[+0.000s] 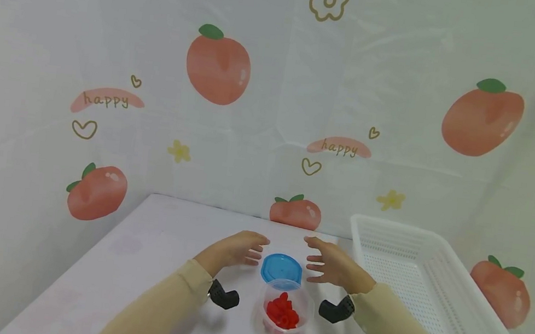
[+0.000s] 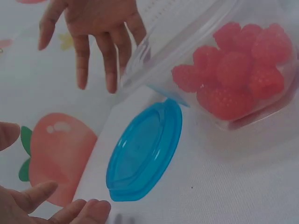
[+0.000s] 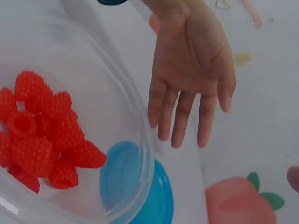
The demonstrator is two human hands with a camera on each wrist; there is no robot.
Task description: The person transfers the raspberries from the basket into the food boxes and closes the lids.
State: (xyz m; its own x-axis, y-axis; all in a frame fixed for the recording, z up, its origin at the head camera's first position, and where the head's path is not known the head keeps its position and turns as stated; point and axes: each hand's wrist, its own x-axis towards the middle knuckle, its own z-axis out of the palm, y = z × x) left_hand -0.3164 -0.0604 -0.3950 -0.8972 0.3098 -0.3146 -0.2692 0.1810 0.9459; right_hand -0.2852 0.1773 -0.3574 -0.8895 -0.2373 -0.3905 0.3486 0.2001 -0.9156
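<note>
A clear plastic container (image 1: pixel 307 307) stands on the table with several red raspberries (image 1: pixel 283 312) inside. Behind it lies a blue lid (image 1: pixel 282 268), flat on the tabletop and touching or nearly touching the container's far rim. My left hand (image 1: pixel 234 251) hovers to the left of the lid, fingers spread and relaxed, holding nothing. On the other side my right hand (image 1: pixel 335 265) mirrors it, palm inward, also with nothing in it. In the right wrist view the raspberries (image 3: pixel 37 151) show hollow centres, and the lid (image 3: pixel 161 196) is partly seen through the container wall.
A white perforated plastic basket (image 1: pixel 472 300) stands at the right, close beside my right forearm. The white table (image 1: pixel 137 262) ends at a hanging cloth (image 1: pixel 250 143) printed with fruit, hearts and flowers. Dark wrist cameras (image 1: pixel 224 296) sit under both wrists.
</note>
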